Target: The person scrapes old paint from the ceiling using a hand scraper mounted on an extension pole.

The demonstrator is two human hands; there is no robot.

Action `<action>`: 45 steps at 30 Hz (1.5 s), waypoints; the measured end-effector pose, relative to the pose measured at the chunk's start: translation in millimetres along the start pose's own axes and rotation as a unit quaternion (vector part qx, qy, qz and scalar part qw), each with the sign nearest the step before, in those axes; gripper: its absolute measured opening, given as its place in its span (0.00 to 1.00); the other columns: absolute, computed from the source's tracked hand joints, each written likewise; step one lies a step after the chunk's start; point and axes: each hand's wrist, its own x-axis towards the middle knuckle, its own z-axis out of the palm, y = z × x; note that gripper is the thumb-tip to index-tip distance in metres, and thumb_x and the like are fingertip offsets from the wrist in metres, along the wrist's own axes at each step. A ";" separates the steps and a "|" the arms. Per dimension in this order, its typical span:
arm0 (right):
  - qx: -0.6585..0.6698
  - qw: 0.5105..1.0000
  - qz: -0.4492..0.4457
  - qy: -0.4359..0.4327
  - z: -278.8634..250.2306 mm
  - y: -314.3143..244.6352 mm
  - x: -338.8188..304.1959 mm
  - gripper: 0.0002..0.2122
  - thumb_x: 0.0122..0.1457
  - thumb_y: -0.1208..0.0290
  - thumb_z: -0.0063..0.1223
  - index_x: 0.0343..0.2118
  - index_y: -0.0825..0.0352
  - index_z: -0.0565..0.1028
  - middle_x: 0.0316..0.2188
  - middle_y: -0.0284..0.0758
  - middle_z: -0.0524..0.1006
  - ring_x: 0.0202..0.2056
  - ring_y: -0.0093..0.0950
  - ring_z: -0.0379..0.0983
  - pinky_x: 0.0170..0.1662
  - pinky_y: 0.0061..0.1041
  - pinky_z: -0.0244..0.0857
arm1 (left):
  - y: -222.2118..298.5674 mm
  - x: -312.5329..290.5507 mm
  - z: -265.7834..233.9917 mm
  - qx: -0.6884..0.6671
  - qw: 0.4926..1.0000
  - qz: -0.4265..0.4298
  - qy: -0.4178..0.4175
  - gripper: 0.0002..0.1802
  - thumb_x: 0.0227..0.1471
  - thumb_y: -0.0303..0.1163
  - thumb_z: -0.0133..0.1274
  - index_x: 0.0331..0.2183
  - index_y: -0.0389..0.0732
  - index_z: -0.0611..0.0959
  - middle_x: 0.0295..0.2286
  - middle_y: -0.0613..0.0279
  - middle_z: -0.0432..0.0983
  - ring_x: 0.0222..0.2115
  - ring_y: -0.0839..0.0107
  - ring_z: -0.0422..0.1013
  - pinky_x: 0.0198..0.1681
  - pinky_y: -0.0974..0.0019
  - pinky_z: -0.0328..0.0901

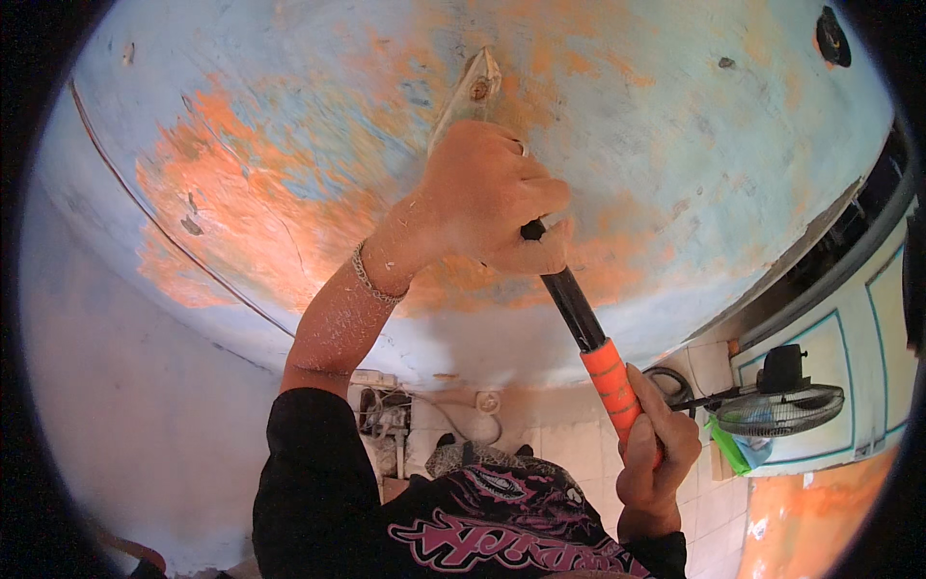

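My left hand [492,193] is closed around the upper part of a tool with a black shaft [576,309], close to the patchy wall [617,164]. Farther down, my right hand [661,449] wraps the tool's orange grip [608,378]. The shaft slants from the lower right up into my left fist. Just beyond that fist, a pale, pointed piece [479,89] with a brown spot shows against the wall; whether it belongs to the tool I cannot tell. Pale dust flecks my left forearm, which wears a chain bracelet [374,275]. Blue and orange paint mottles the wall.
A black fan [781,405] stands at the right, near a pale panel with teal lines [805,367]. A thin cable [145,207] runs down the wall on the left. Pipes and fittings [386,420] sit low behind my left arm. Pale tiles [569,454] lie beyond my body.
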 end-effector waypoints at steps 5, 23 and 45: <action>0.000 0.999 -0.029 0.037 5.2 4.0 12.8 0.18 0.54 0.73 0.39 0.43 0.76 0.75 0.15 0.35 0.71 0.15 0.18 0.61 0.22 0.20 0.54 | -9.2 5.3 -7.0 0.049 0.999 0.003 0.010 0.14 0.29 0.36 0.54 0.07 0.46 0.65 0.05 0.66 0.57 0.07 0.64 0.55 0.11 0.64 0.50; -0.053 0.998 -0.012 -0.033 0.2 -27.0 9.5 0.21 0.55 0.63 0.44 0.45 0.75 0.74 0.15 0.37 0.72 0.15 0.23 0.62 0.22 0.24 0.53 | -14.5 0.9 -31.7 0.040 0.998 0.032 0.034 0.15 0.27 0.36 0.55 0.07 0.48 0.64 0.06 0.65 0.56 0.07 0.63 0.55 0.12 0.65 0.48; -0.033 0.998 0.018 -0.057 0.8 -32.8 21.8 0.19 0.56 0.65 0.41 0.43 0.75 0.76 0.17 0.36 0.72 0.17 0.19 0.62 0.23 0.20 0.54 | -20.4 -4.1 -40.8 0.058 0.998 -0.009 -0.001 0.13 0.27 0.36 0.53 0.07 0.48 0.65 0.06 0.66 0.57 0.08 0.63 0.54 0.13 0.66 0.50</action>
